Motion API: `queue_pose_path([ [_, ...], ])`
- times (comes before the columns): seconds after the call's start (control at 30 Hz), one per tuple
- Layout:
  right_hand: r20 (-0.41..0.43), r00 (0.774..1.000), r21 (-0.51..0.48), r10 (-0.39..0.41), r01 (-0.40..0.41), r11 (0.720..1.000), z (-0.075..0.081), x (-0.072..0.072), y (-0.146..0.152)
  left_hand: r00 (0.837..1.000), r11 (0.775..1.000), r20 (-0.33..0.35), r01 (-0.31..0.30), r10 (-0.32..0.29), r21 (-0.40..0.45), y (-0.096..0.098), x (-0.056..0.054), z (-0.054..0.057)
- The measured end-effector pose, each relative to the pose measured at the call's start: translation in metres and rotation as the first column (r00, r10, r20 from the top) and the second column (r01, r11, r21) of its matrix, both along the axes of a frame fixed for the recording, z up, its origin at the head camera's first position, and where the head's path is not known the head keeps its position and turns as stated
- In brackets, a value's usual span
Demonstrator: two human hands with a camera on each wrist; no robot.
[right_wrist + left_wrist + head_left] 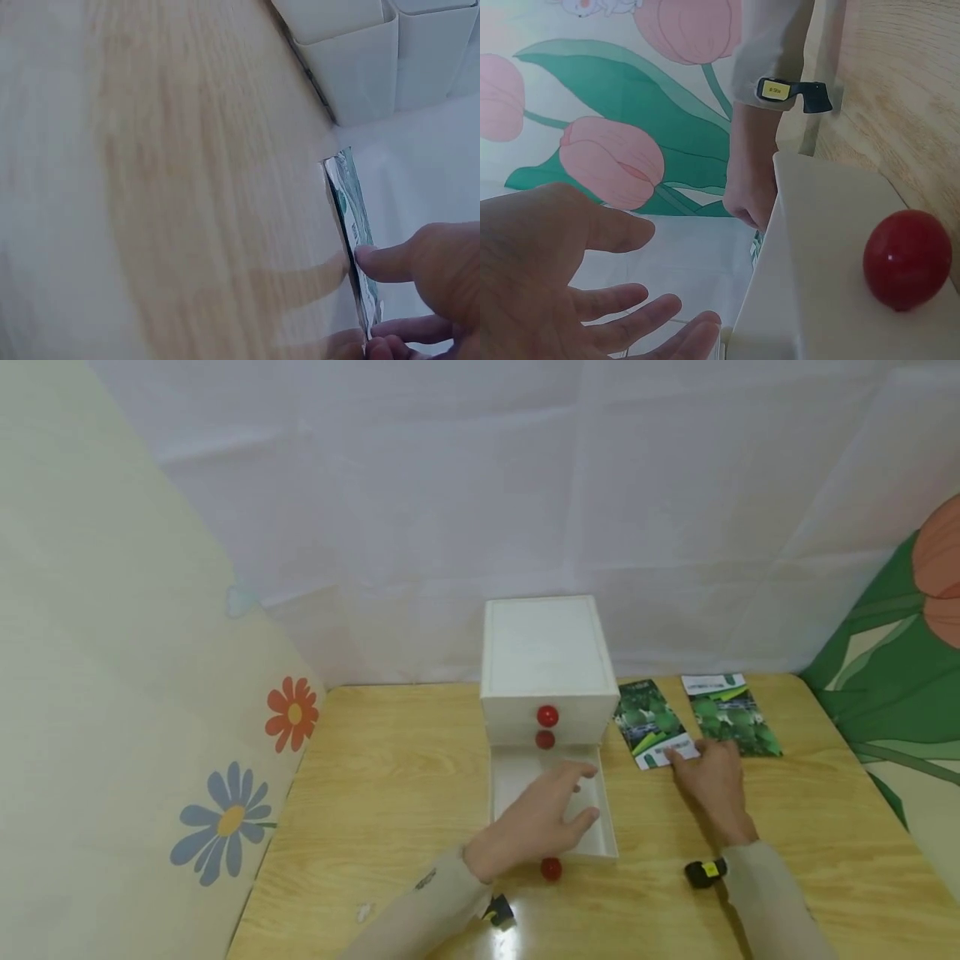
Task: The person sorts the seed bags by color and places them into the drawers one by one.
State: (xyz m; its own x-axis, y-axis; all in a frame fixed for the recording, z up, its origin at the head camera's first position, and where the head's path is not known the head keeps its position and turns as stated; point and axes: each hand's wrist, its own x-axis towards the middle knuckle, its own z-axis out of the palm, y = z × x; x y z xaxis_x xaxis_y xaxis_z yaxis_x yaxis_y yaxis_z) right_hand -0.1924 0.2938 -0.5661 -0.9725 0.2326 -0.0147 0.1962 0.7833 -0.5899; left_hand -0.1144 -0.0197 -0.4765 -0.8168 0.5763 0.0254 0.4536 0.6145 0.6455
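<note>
My left hand (534, 820) hovers over the pulled-out lower drawer (513, 770) of a small white cabinet (547, 645). Its thumb and fingers are spread and hold nothing. In the left wrist view, the drawer's front with a red knob (907, 259) is close by. On the table right of the cabinet, my right hand (716, 783) pinches the near edge of a green-and-white seed packet (654, 720), thumb on top. The right wrist view shows this packet (349, 196) edge-on, with the fingertips at its edge. A second, similar packet (737, 720) lies just beyond the right hand.
The upper drawers of the cabinet are closed, with red knobs (547, 716) in front. A wooden table (390, 793) carries everything. A white cloth (420, 527) hangs behind, and flower-printed panels (225, 693) flank both sides.
</note>
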Motion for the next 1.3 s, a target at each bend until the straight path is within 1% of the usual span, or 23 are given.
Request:
queue_pose_path([
  [0.17,0.074,0.997,-0.016,0.0,0.001,1.0,0.004,-0.003,0.002,1.0,1.0,-0.027,0.013,-0.013,-0.017,0.005,-0.002,-0.001],
  [0.3,0.131,0.991,-0.02,0.006,-0.003,1.0,0.009,-0.006,0.005,1.0,1.0,-0.029,0.01,-0.011,-0.024,0.006,-0.002,0.001],
  [0.47,0.157,0.988,-0.018,0.0,0.003,1.0,0.014,-0.007,0.005,1.0,1.0,-0.025,0.007,-0.008,-0.027,0.006,-0.002,0.004],
  [0.63,0.169,0.986,0.004,-0.013,0.013,1.0,0.015,-0.008,0.002,1.0,0.999,-0.03,0.005,-0.007,-0.037,0.007,-0.003,0.003],
  [0.73,0.206,0.978,0.01,-0.031,0.03,0.999,0.016,-0.009,0.001,1.0,0.999,-0.012,0.009,-0.009,-0.049,0.009,-0.005,0.002],
  [0.87,0.252,0.967,0.001,-0.036,0.037,0.999,0.02,-0.011,0.002,1.0,0.997,0.001,0.022,-0.022,-0.079,0.014,-0.007,0.002],
  [0.97,0.261,0.965,-0.014,-0.033,0.038,0.999,0.022,-0.013,0.004,0.999,0.994,-0.004,0.045,-0.045,-0.096,0.021,-0.012,0.004],
  [1.1,0.282,0.959,-0.048,-0.04,0.055,0.997,0.022,-0.013,0.006,0.997,0.991,0.002,0.082,-0.082,-0.109,0.033,-0.021,0.006],
  [1.2,0.3,0.953,-0.073,-0.047,0.072,0.995,0.021,-0.012,0.006,0.995,0.988,0.015,0.096,-0.095,-0.12,0.043,-0.028,0.006],
  [1.3,0.293,0.955,-0.09,-0.054,0.084,0.992,0.021,-0.01,0.006,0.995,0.986,0.023,0.104,-0.102,-0.133,0.052,-0.033,0.007],
])
